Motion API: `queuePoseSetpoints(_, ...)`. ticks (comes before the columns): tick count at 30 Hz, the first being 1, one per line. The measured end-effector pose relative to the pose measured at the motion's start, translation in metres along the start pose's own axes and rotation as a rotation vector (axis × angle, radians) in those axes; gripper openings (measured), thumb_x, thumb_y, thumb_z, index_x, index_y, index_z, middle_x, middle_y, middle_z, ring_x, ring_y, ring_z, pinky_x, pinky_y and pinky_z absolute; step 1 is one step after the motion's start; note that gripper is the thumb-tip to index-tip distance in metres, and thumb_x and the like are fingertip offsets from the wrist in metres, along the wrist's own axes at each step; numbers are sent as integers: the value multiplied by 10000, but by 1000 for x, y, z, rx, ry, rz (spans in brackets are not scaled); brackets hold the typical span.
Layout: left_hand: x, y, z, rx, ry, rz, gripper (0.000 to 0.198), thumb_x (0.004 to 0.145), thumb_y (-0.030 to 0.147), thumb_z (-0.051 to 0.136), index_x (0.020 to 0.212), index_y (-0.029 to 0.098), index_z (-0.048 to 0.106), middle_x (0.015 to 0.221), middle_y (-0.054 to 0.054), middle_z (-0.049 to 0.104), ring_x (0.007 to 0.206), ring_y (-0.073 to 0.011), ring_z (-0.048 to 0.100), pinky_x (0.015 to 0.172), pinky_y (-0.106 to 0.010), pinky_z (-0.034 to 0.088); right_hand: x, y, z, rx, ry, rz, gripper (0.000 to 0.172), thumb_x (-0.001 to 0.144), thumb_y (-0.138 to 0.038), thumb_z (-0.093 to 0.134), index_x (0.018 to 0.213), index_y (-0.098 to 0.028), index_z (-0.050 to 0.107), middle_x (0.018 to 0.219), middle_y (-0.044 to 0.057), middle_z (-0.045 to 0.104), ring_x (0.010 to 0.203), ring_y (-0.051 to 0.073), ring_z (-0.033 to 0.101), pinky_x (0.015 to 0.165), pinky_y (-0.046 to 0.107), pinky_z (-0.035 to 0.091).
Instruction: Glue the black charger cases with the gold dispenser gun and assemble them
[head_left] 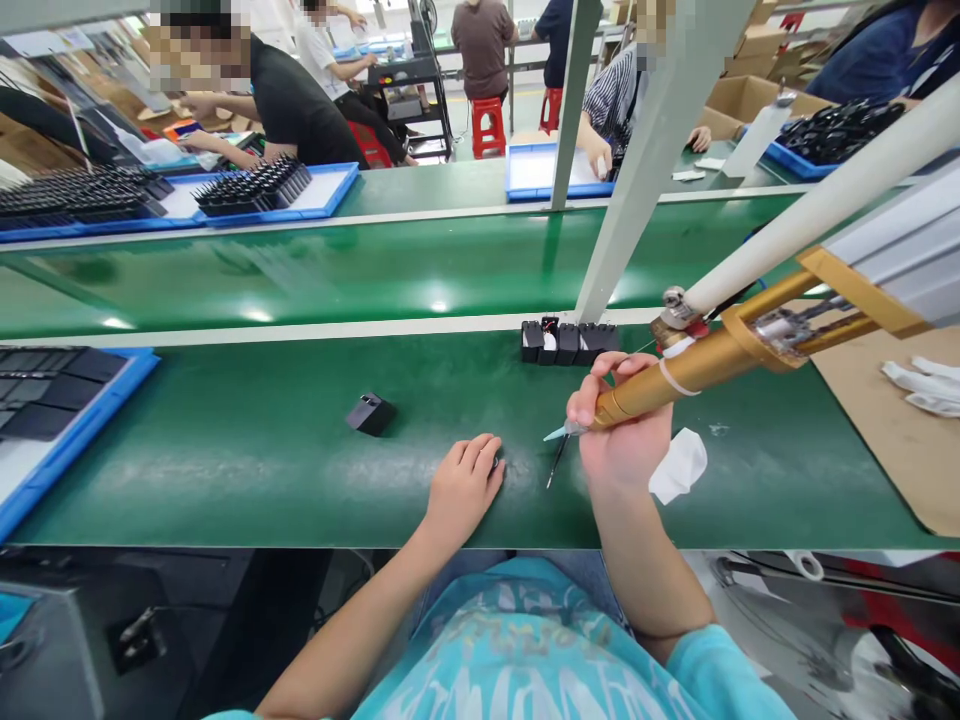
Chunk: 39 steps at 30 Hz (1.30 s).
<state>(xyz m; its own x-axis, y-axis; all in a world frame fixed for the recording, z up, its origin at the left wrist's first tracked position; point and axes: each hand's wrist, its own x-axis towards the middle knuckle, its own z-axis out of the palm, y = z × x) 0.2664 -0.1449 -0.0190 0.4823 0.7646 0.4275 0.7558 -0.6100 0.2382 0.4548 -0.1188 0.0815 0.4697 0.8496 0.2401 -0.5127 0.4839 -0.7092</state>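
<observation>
My left hand (463, 488) rests on the green bench, fingers curled over a small dark piece that they mostly hide. My right hand (626, 430) is wrapped round a gold dispensing gun (675, 385) with a tapered pale-blue nozzle (556, 434) pointing left and slightly down. A thin dark pointed tool (556, 464) sticks out below the same hand; how it is held is hidden. A single black box-shaped part (370, 414) lies to the left, apart from my left hand. Beyond my right hand, several black parts (568, 344) stand in a row.
Crumpled white tissue (679, 466) lies beside my right wrist. A blue-rimmed tray (82, 440) of black parts is at left, cardboard (892, 430) at right. A slanted grey post (652, 150) rises behind the row. Across the divider, people work beside trays.
</observation>
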Motion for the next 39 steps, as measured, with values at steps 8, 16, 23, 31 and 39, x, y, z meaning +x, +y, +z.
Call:
queuePoseSetpoints(8, -3, -37, -26, 56, -40, -30, 392, 958, 239, 499, 1344, 175, 480, 1177, -130, 657, 1026, -247, 628, 853, -364, 514, 2, 0, -5, 58, 12, -5, 127, 822, -269, 489, 779, -204, 589, 779, -19, 605, 387, 80, 540, 393, 236, 439)
queuePoseSetpoints(16, -7, -108, -40, 298, 94, -219, 310, 910, 297, 580, 1211, 247, 633, 1235, -163, 622, 1199, -360, 530, 1010, -548, 373, 3, 2, -7, 71, 5, -6, 131, 810, -247, 486, 785, -199, 606, 783, -11, 610, 398, 91, 553, 410, 247, 448)
queuePoseSetpoints(23, 0, -138, -47, -66, 58, -435, 348, 867, 387, 624, 1182, 239, 635, 1431, -161, 438, 1330, -375, 408, 1066, -553, 371, 3, 3, -8, 30, 19, -27, 120, 794, -251, 487, 785, -201, 596, 780, -8, 610, 391, 89, 537, 415, 258, 457)
queuePoseSetpoints(31, 7, -96, -68, -1623, 338, -933, 415, 848, 535, 611, 1173, 293, 525, 1246, -97, 622, 1136, -257, 602, 863, -392, 506, 6, 6, -14, -25, 126, -89, 142, 800, -269, 470, 763, -186, 579, 905, 29, 636, 421, 101, 559, 433, 296, 480)
queuePoseSetpoints(39, 14, -63, -88, -1849, 258, -793, 337, 852, 498, 626, 1101, 286, 546, 1261, -84, 618, 1034, -236, 644, 872, -391, 501, 12, 6, -18, -47, 200, -122, 157, 741, -302, 497, 732, -184, 599, 860, 17, 636, 395, 112, 551, 395, 294, 454)
